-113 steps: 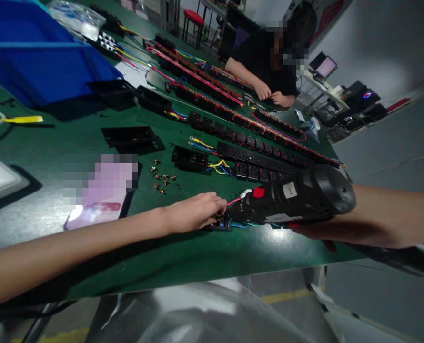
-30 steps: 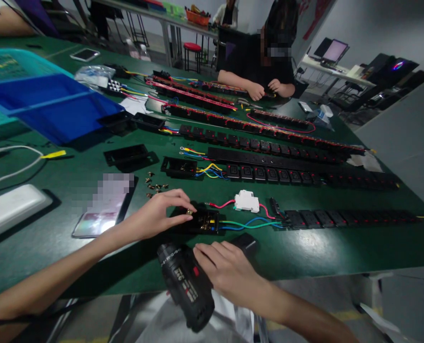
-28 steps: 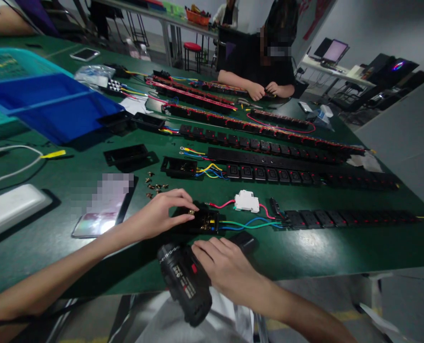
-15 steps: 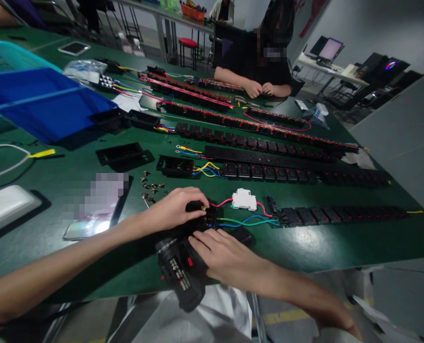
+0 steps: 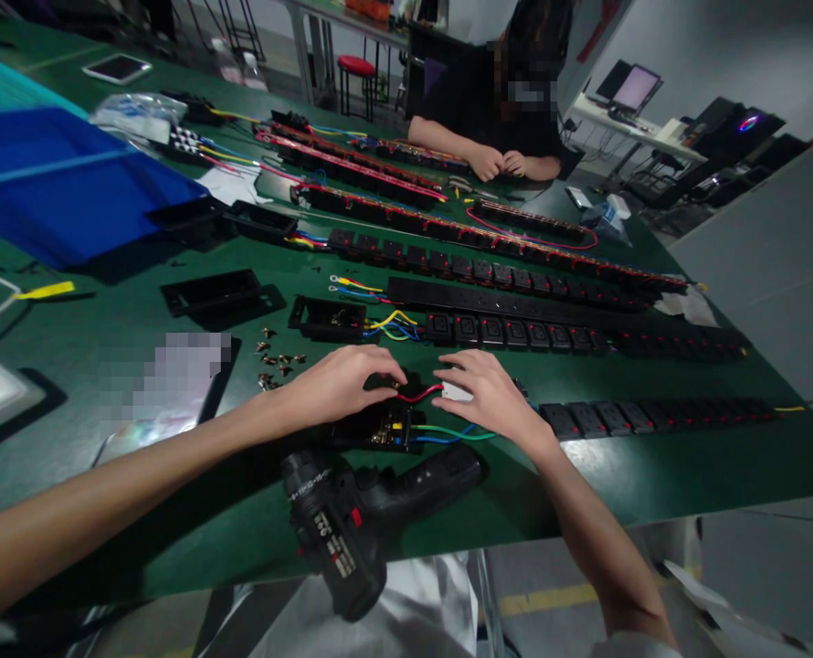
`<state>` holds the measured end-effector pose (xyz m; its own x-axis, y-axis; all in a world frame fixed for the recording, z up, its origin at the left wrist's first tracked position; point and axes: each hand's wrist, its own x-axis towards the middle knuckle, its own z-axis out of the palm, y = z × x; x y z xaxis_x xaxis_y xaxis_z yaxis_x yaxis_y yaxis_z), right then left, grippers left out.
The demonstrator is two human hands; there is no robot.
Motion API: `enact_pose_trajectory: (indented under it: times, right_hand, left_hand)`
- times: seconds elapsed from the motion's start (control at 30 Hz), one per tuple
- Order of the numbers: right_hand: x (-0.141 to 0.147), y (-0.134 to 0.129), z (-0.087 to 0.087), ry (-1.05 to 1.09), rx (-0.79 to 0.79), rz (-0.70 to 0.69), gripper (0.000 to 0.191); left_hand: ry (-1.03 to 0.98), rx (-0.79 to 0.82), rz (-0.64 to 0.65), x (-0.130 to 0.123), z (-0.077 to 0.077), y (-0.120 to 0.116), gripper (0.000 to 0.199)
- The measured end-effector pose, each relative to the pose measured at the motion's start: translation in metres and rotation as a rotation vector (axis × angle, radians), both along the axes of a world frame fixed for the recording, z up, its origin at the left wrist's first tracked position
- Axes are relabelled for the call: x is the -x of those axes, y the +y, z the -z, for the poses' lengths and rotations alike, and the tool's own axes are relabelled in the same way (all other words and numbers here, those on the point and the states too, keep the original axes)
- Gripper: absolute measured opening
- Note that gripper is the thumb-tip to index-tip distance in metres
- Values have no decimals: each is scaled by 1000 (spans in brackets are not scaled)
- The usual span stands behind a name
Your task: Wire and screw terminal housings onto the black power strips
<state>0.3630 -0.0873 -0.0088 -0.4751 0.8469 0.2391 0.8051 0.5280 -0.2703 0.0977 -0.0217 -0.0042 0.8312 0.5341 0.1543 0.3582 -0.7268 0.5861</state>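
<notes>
My left hand (image 5: 342,385) rests on a black socket housing (image 5: 379,431), its fingertips over the dark part where a red wire (image 5: 420,395) starts. What those fingers pinch is hidden. My right hand (image 5: 490,395) lies over a white DIN-rail circuit breaker (image 5: 456,392), mostly covering it. Green and blue wires (image 5: 454,435) run from the housing towards a black socket strip (image 5: 653,419). A black cordless drill (image 5: 338,521) lies on its side below my hands, touched by neither.
Brass screws (image 5: 276,359) lie left of my hands, beside a blurred phone (image 5: 174,388). Rows of wired socket strips (image 5: 502,324) fill the green table (image 5: 550,475). A blue tray (image 5: 57,174) stands far left. At the far side, a co-worker's hands (image 5: 495,163) work.
My right hand has let go of the drill and moved up onto the breaker. The drill now lies flat with its handle pointing right. My left hand stays at the housing.
</notes>
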Motion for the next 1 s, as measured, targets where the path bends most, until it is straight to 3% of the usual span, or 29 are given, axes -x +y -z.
enact_pose_trajectory:
  times: [0.2, 0.4, 0.73, 1.0]
  right_hand:
    - [1, -1, 6, -53, 55, -30, 31]
    - [10, -3, 4, -157, -23, 9, 13]
    - [10, -4, 4, -189, -126, 23, 27]
    - [5, -6, -5, -182, -208, 62, 33]
  left_hand:
    - [35, 22, -17, 5, 0, 4, 18]
    - [106, 86, -58, 9, 4, 10, 15]
    - [31, 163, -70, 7, 3, 11, 16]
    - [-14, 188, 184, 2, -1, -10, 14]
